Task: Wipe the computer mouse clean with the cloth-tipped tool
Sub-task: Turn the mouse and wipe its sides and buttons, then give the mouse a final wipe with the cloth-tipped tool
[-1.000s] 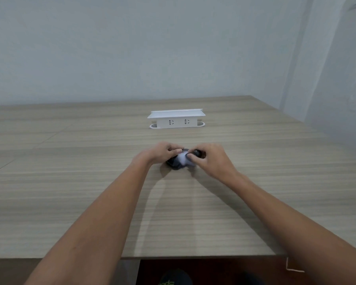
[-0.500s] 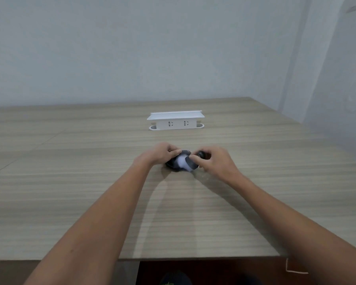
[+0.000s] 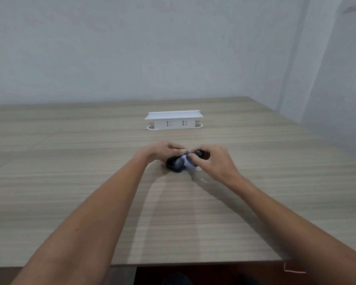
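I read no writing anywhere. The black mouse (image 3: 174,163) sits mid-table (image 3: 70,182), my left hand (image 3: 160,150) curled over it. My right hand (image 3: 213,161) pinches the tool (image 3: 199,153), pale cloth (image 3: 188,161) touching the mouse.

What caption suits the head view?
Left hand steadies the black mouse while right hand wipes it with a cloth-tipped tool.

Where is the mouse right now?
In the head view the dark mouse sits on the wooden table near the middle, between the left hand and right hand, in front of the white socket box.
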Action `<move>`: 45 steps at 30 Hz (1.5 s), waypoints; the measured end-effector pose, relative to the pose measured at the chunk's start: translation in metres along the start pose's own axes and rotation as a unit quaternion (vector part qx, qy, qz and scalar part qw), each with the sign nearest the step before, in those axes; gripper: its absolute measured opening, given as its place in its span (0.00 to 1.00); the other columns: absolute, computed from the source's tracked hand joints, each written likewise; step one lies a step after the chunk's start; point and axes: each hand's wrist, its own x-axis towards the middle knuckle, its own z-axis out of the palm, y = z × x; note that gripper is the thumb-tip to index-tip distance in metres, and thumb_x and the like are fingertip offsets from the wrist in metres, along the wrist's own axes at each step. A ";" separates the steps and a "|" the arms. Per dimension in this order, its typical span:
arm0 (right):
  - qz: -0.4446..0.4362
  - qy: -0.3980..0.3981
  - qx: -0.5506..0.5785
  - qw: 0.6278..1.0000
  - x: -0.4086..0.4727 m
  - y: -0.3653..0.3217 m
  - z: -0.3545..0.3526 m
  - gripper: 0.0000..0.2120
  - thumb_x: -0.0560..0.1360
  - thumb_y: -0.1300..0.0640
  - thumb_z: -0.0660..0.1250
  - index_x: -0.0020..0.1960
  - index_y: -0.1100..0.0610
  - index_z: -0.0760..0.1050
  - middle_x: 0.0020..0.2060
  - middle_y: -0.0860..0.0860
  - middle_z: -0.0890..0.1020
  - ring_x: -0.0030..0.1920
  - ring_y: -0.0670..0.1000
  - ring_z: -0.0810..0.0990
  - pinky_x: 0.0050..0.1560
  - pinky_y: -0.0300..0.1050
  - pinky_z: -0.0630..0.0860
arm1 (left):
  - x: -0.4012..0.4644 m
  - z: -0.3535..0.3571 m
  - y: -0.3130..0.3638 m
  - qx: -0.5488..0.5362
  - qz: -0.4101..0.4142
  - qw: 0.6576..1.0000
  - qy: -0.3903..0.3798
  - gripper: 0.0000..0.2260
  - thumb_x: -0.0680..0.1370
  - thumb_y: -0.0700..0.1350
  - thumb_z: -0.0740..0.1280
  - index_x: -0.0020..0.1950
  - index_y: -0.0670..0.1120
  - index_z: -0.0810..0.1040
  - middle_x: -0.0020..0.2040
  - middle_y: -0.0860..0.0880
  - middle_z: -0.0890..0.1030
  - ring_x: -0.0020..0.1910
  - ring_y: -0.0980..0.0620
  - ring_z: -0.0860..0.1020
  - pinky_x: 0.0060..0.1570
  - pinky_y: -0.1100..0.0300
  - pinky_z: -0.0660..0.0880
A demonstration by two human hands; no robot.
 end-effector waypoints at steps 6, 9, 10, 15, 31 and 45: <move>-0.027 -0.015 -0.023 0.999 -0.001 0.008 0.002 0.05 0.73 0.55 0.72 0.46 0.53 0.86 0.37 0.47 0.87 0.40 0.47 0.83 0.42 0.42 0.76 | -0.002 0.006 -0.001 -0.043 -0.008 0.999 0.020 0.12 0.80 0.56 0.67 0.61 0.58 0.83 0.60 0.52 0.85 0.63 0.46 0.80 0.46 0.55 0.76; -0.047 -0.011 -0.031 0.998 -0.003 0.006 0.003 0.05 0.73 0.55 0.72 0.46 0.54 0.86 0.39 0.46 0.86 0.40 0.45 0.82 0.42 0.40 0.76 | -0.002 0.008 -0.004 -0.062 -0.009 0.998 0.032 0.13 0.79 0.56 0.68 0.62 0.55 0.84 0.59 0.50 0.85 0.62 0.44 0.80 0.39 0.57 0.74; -0.055 -0.031 -0.026 0.998 -0.005 0.003 0.005 0.05 0.73 0.55 0.73 0.46 0.54 0.86 0.39 0.45 0.86 0.41 0.44 0.82 0.42 0.36 0.75 | -0.002 0.008 -0.004 -0.064 -0.010 0.997 0.035 0.13 0.79 0.55 0.68 0.62 0.54 0.84 0.58 0.50 0.85 0.62 0.44 0.80 0.39 0.57 0.74; -0.032 -0.018 -0.039 0.999 0.000 0.005 -0.003 0.05 0.73 0.56 0.72 0.45 0.54 0.86 0.37 0.46 0.86 0.38 0.44 0.81 0.39 0.37 0.71 | -0.004 0.010 0.000 -0.055 -0.024 0.997 0.050 0.12 0.80 0.54 0.68 0.60 0.51 0.84 0.57 0.45 0.84 0.48 0.45 0.80 0.35 0.57 0.76; -0.033 -0.031 -0.064 0.997 -0.007 0.007 -0.023 0.04 0.74 0.56 0.72 0.45 0.55 0.86 0.39 0.47 0.86 0.41 0.47 0.82 0.45 0.42 0.77 | -0.026 -0.017 0.014 0.245 0.043 0.968 -0.025 0.35 0.70 0.28 0.53 0.67 0.58 0.77 0.71 0.53 0.68 0.69 0.50 0.70 0.69 0.55 0.68; -0.039 -0.044 -0.021 0.998 -0.001 0.000 -0.019 0.04 0.73 0.56 0.73 0.45 0.54 0.86 0.38 0.47 0.86 0.40 0.46 0.82 0.41 0.38 0.76 | -0.024 -0.019 0.009 0.283 0.067 0.954 -0.070 0.30 0.72 0.46 0.77 0.72 0.58 0.73 0.65 0.52 0.71 0.63 0.51 0.75 0.64 0.53 0.71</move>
